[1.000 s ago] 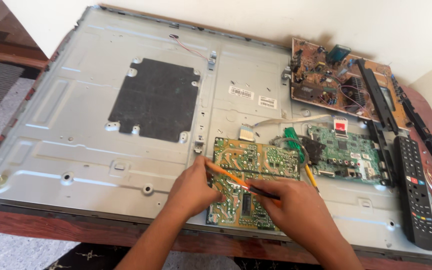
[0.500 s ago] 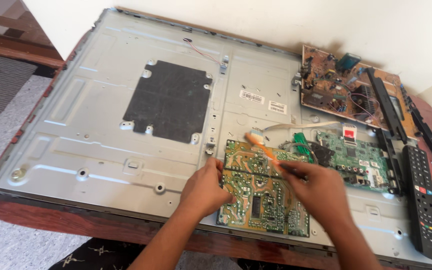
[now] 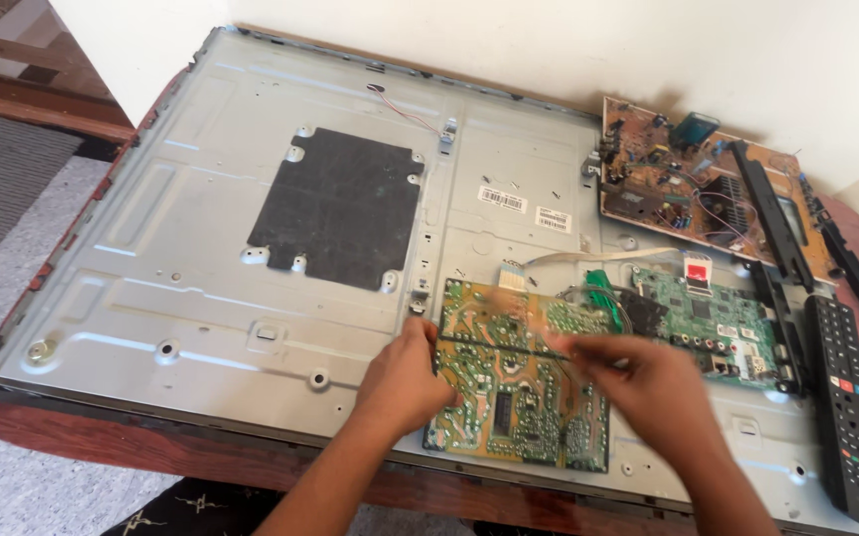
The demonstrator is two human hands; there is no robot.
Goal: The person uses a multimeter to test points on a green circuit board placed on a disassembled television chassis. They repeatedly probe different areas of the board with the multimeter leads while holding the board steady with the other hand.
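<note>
Lay back-up across the counter (image 3: 72,437): the television's grey metal rear panel (image 3: 201,248), shifted down-right in view against a second earlier. Rested at its near right: the green power board (image 3: 519,397), left hand (image 3: 405,382) pressed on its left edge, clenched around nothing visible. Swung rightward over the board: the right hand (image 3: 648,382), motion-blurred, so its hold could not be told. Orange screwdriver, plain a second earlier, now lost in blur. Cut off at right: the remote control (image 3: 852,407).
</note>
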